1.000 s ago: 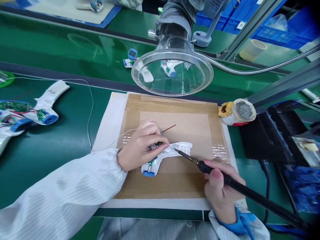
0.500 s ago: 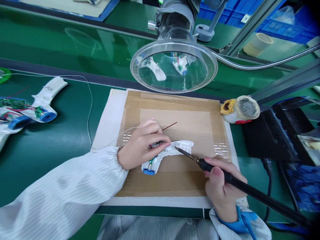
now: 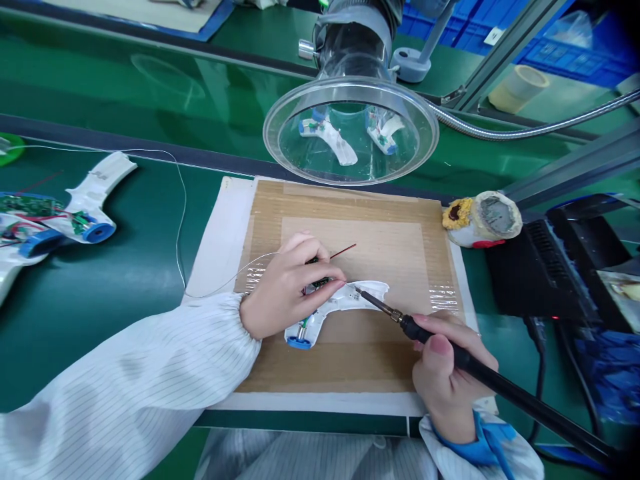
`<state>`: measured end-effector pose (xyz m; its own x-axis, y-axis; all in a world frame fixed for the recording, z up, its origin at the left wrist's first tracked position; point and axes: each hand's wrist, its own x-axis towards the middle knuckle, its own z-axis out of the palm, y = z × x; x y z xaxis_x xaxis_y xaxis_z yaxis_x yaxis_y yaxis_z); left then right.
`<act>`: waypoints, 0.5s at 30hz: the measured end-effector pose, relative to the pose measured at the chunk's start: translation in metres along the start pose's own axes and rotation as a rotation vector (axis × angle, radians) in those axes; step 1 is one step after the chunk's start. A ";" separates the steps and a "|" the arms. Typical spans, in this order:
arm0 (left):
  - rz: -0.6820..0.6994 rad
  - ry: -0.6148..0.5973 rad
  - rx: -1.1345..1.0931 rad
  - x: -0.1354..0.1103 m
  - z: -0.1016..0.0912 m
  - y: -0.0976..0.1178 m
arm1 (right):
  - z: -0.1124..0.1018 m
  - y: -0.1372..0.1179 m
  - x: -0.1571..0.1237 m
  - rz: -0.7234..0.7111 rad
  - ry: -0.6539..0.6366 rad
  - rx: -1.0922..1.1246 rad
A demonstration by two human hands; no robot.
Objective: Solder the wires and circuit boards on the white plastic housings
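Note:
A white curved plastic housing half (image 3: 345, 300) lies on the cardboard, with a blue round end (image 3: 299, 343) at its lower left. Over its left part rests my left hand (image 3: 295, 283), thumb and forefinger pinched on thin solder wire (image 3: 250, 265), which trails back to the left. That hand partly hides a green circuit board (image 3: 320, 281), and a dark red wire (image 3: 344, 251) sticks out beyond it. My right hand (image 3: 450, 367) grips a black-handled soldering iron (image 3: 415, 330). The iron's tip is at the housing, just right of my left fingertips; contact is too small to tell.
A magnifier lens (image 3: 350, 133) hangs behind the cardboard mat (image 3: 360, 200). More white housings (image 3: 100, 187) with boards lie at left, near a green spool (image 3: 10, 150). At right stand a tip-cleaner pot (image 3: 483, 219) and a black box (image 3: 520, 273) with cables.
The iron tip has drawn slightly away from my left fingertips. The left fingertips have shifted a little, and the view has moved slightly. Both hands keep their grips.

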<state>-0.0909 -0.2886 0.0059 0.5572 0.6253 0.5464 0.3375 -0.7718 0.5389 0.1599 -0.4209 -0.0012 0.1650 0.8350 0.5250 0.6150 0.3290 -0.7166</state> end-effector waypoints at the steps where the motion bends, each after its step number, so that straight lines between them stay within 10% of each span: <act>1: 0.000 -0.002 -0.003 0.000 0.000 -0.001 | 0.000 0.000 0.000 -0.006 -0.010 0.000; 11: 0.049 0.006 0.022 0.001 0.004 0.003 | 0.003 0.002 0.005 -0.072 -0.042 -0.009; 15: -0.022 0.190 0.104 0.006 -0.017 -0.009 | 0.004 0.000 0.009 -0.162 -0.009 0.042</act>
<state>-0.1035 -0.2763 0.0147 0.3993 0.6452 0.6513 0.4298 -0.7593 0.4887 0.1581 -0.4117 0.0015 0.0591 0.7732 0.6314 0.6003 0.4778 -0.6413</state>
